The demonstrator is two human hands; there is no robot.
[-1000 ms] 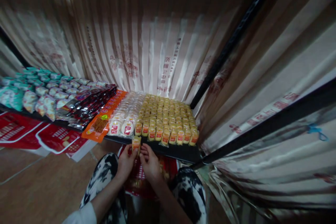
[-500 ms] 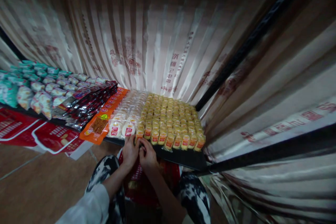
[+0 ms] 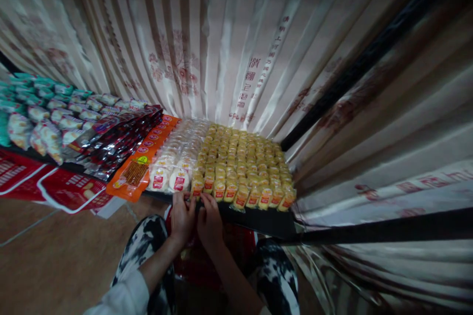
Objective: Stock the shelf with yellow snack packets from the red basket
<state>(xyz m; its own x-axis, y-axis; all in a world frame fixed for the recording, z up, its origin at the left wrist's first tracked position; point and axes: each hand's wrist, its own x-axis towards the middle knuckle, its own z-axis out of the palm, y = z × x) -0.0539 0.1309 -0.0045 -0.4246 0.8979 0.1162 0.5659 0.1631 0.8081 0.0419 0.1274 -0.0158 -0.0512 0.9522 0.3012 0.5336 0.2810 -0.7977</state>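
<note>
Both my hands meet at the front edge of a black shelf (image 3: 258, 220), by the front left packet of small yellow packaged cakes (image 3: 197, 184). My left hand (image 3: 182, 219) has its fingertips pressed at the left side of that packet, just below the round white packaged cakes (image 3: 179, 179). On the packet's other side, my right hand (image 3: 210, 224) holds its bent fingers and thumb close to the wrapper. The two hands pinch the packet between them; its lower edge is partly hidden. Rows of the same yellow packets stretch behind and to the right.
Left of the white cakes lie an orange snack bag (image 3: 129, 174), dark shiny packets (image 3: 114, 145) and pale and green snack packs (image 3: 48, 108). Red bags (image 3: 70, 187) sit below the shelf. A patterned curtain (image 3: 221, 49) hangs behind, with black metal posts (image 3: 332, 93) at right.
My hands have shifted slightly apart and now sit at either side of the front left yellow packet. The camera view has moved a little closer to the shelf.
</note>
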